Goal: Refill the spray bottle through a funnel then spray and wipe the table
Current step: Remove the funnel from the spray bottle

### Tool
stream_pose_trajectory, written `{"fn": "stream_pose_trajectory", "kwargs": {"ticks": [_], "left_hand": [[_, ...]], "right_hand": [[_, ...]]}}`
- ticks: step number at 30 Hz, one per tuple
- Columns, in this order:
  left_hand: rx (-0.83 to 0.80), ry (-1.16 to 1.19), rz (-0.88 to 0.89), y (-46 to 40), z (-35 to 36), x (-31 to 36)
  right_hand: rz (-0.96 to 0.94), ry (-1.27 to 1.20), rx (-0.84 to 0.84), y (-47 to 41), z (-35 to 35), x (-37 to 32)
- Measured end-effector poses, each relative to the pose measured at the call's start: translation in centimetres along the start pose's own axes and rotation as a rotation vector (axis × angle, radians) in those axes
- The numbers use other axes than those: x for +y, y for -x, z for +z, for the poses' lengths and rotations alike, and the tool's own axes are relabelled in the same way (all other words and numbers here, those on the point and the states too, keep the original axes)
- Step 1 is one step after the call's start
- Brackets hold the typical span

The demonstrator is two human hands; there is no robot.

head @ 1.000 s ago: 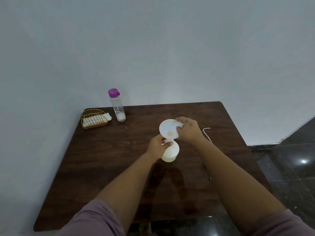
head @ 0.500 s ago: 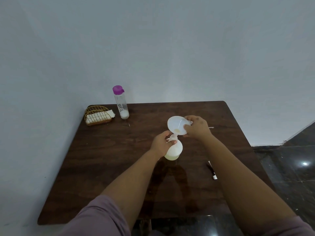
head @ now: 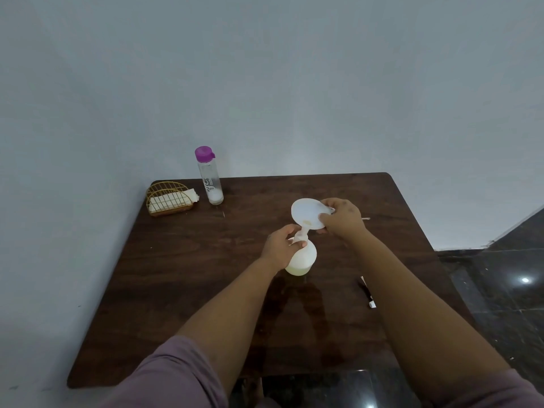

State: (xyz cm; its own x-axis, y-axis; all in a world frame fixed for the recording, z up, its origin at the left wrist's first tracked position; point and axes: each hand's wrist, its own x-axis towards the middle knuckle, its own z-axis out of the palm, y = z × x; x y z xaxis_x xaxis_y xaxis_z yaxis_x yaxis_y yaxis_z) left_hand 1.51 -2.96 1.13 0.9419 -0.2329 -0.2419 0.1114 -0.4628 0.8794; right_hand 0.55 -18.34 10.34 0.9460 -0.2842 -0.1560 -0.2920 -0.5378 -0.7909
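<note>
White funnel [head: 307, 214] tilted, spout in spray bottle [head: 301, 257] neck at table [head: 176, 275] centre. Left hand [head: 281, 244] grips neck; right hand [head: 341, 217] pinches funnel rim, both forearms extended.

Brightness: dim and even, with a cool grey-blue cast over the wall [head: 265, 69].
Glare: one small bright spot mirrored in the dark glossy floor [head: 525, 280]; a fainter sheen at the table [head: 176, 290] near edge.
Shadows: soft, falling toward the viewer from the white bottle [head: 301, 259].
Sharpness: middle fairly crisp; sleeves [head: 164, 375] at the bottom soft.
Distortion: wide-angle bowing, table edges splay outward.
</note>
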Motion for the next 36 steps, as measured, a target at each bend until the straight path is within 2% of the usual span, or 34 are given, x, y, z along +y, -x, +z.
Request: {"fn": "stream_pose_trajectory", "kwargs": {"ticks": [20,27,36], "left_hand": [[0.01,0.025,-0.026,-0.1,0.1,0.3],[0.0,0.02,-0.044,0.0,0.1,0.4],[0.018,0.08,-0.069,0.0,0.2,0.3]], "right_hand": [[-0.116,0.153,-0.01,0.4,0.4,-0.3],[-0.084,0.143,-0.001,0.4,0.1,-0.2],[-0.169,0.156,-0.011,1.1,0.6,-0.7]]}}
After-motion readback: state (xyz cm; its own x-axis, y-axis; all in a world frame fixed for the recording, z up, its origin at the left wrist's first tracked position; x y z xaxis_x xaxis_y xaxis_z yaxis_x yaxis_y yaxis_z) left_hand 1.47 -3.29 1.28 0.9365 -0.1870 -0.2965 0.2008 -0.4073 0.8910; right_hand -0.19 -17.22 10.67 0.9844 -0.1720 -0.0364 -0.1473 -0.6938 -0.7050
